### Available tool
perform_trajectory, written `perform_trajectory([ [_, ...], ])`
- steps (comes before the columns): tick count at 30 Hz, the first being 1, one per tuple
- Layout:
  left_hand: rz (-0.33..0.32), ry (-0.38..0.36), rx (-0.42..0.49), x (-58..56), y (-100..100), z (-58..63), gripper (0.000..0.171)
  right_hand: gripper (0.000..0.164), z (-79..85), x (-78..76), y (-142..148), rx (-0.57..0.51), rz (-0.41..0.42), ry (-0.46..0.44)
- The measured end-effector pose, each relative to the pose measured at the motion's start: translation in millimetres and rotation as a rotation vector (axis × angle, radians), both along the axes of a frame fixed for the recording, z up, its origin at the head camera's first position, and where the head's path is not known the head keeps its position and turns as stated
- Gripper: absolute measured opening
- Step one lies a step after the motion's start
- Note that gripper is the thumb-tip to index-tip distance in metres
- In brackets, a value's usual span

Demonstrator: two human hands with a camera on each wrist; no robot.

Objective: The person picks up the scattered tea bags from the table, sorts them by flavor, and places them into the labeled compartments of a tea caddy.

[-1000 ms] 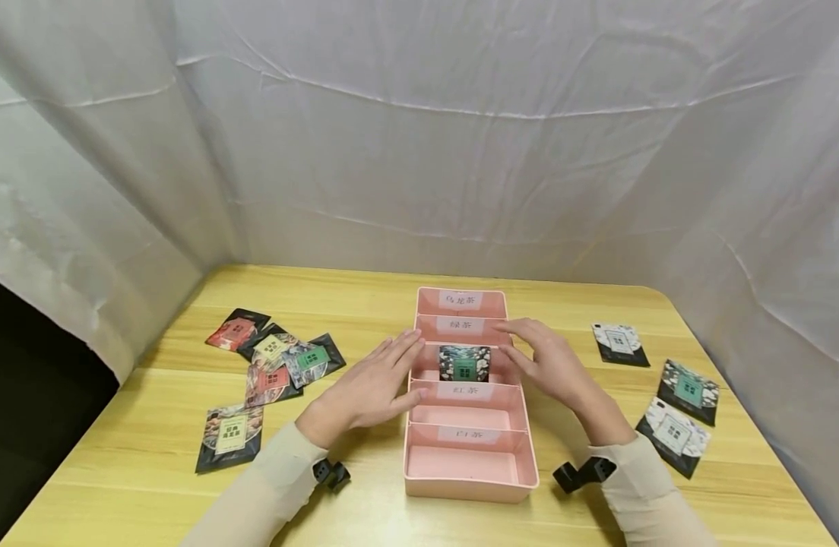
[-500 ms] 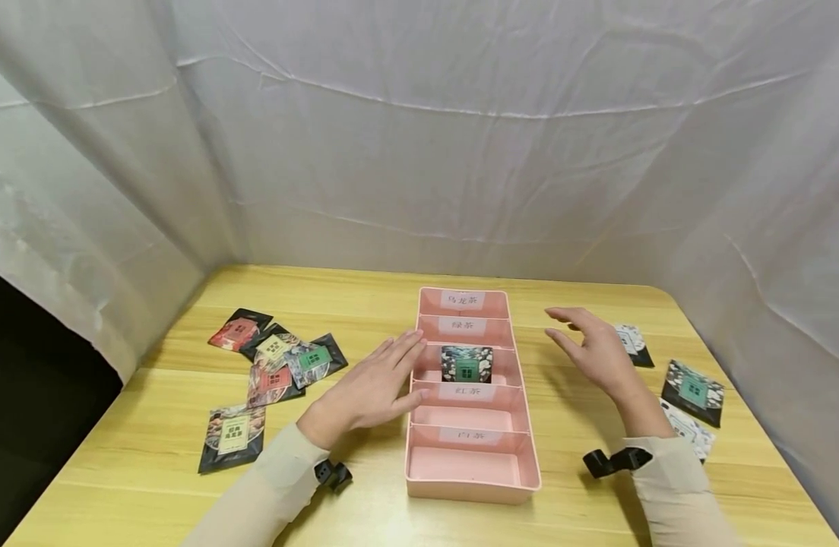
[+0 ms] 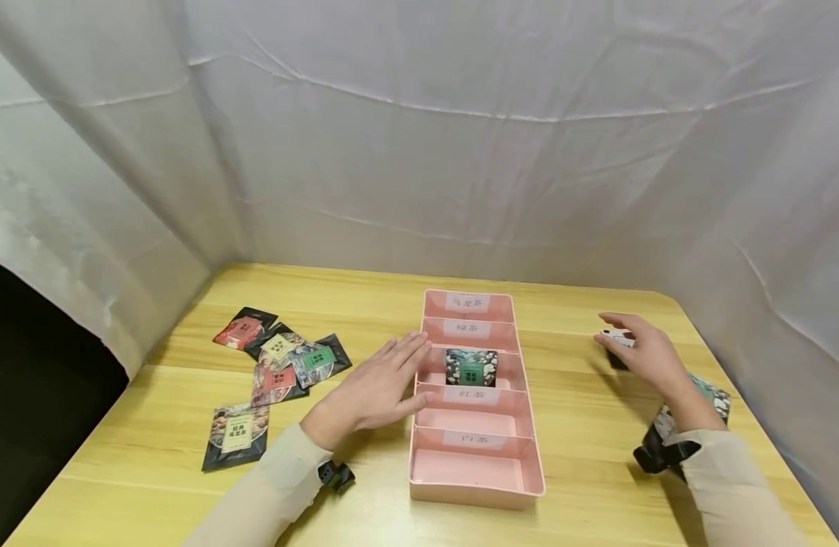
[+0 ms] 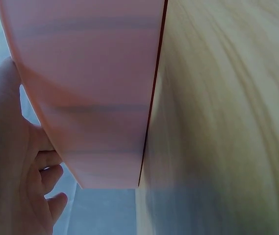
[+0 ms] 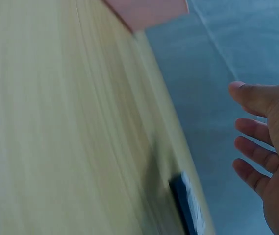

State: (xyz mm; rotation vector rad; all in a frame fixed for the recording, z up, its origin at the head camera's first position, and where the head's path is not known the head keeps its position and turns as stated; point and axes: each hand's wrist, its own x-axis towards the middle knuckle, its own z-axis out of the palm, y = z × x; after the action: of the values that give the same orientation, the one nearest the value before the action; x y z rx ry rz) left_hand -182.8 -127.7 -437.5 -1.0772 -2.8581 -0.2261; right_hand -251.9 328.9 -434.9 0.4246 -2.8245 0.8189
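A long pink box (image 3: 477, 494) with several labelled compartments stands mid-table. One tea sachet (image 3: 471, 368), dark with a green label, leans in its middle compartment. My left hand (image 3: 375, 384) rests against the box's left rim with fingers straight; the left wrist view shows its fingertips touching the rim of the pink wall (image 4: 95, 73). Over on the right, my right hand (image 3: 648, 357) hovers above a white-and-black tea sachet (image 3: 618, 349), fingers relaxed and holding nothing. That sachet (image 5: 187, 205) lies on the table below the hand in the right wrist view, partly out of frame.
Several tea sachets lie overlapping at the left, among them a red one (image 3: 244, 330), with a yellow-labelled one (image 3: 236, 437) nearer. Under the right forearm are a green-labelled sachet (image 3: 713, 395) and another white one, mostly hidden. A pale curtain (image 3: 419, 152) hangs behind the table.
My right hand has moved from the box's right rim rightward across the table to above the white-and-black sachet. The left hand has stayed at the box's left rim.
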Motion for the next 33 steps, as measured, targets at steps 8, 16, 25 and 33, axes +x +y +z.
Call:
perform_trajectory([
  [8, 0.004, -0.002, 0.005, 2.0, 1, -0.1, 0.081, 0.064, -4.9, -11.6, 28, -0.010, -0.026, -0.078],
  [16, -0.002, 0.011, -0.011, 1.2, 0, -0.9, 0.081, 0.078, -15.0, -25.2, 51, -0.025, 0.016, -0.160],
  [25, -0.005, 0.020, -0.022, 1.2, 0, -3.8, 0.082, 0.087, -27.8, -33.1, 70, 0.017, 0.041, -0.294],
  [33, -0.004, 0.019, -0.014, 0.3, 0, -3.1, 0.082, 0.094, -32.1, -35.4, 75, 0.055, 0.015, -0.359],
])
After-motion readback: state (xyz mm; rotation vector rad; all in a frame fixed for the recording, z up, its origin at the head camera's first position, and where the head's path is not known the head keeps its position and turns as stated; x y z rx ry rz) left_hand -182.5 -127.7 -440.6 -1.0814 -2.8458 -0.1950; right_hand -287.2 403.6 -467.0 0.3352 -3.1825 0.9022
